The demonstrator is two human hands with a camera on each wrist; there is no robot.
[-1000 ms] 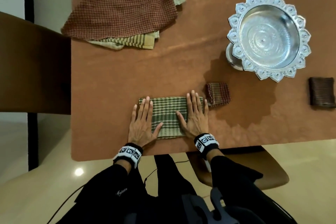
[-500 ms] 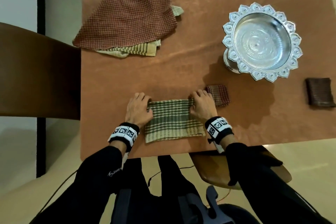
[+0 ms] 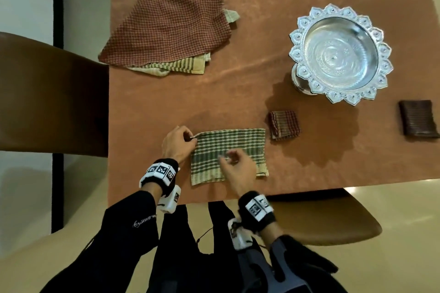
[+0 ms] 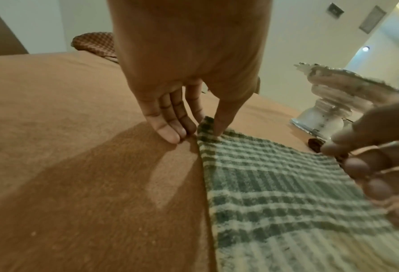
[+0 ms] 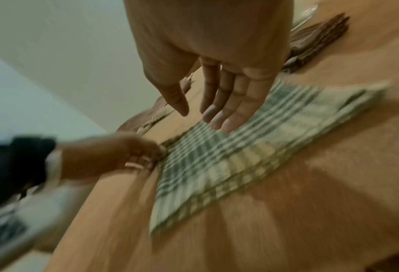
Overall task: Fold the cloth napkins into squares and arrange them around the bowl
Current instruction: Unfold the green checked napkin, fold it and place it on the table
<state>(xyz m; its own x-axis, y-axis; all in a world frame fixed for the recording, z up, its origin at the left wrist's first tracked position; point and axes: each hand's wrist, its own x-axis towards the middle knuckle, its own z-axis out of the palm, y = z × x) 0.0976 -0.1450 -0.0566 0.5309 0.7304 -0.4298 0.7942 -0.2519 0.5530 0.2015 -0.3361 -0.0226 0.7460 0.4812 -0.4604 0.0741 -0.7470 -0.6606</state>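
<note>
A green plaid napkin (image 3: 238, 143) (image 4: 275, 184) (image 5: 252, 147), folded into a rectangle, lies flat near the table's front edge. My left hand (image 3: 191, 139) (image 4: 198, 133) pinches its far left corner, thumb on top and fingers at the edge. My right hand (image 3: 228, 157) (image 5: 205, 117) hovers over the napkin's middle with relaxed fingers, holding nothing; it is blurred. The silver pedestal bowl (image 3: 295, 50) (image 4: 329, 103) stands at the far right. A small folded red-green napkin (image 3: 284, 125) lies in front of the bowl, and a folded dark brown napkin (image 3: 417, 118) lies at its right.
A pile of unfolded napkins (image 3: 166, 31), red check on top of yellow stripes, sits at the far left of the brown table (image 3: 238, 93). Brown chairs stand at the left (image 3: 47, 93) and under the front edge (image 3: 321, 219).
Both hands went from pressing flat on the napkin to gripping its far corners. Now the right hand has let go and moved left over the middle; the left still holds its corner.
</note>
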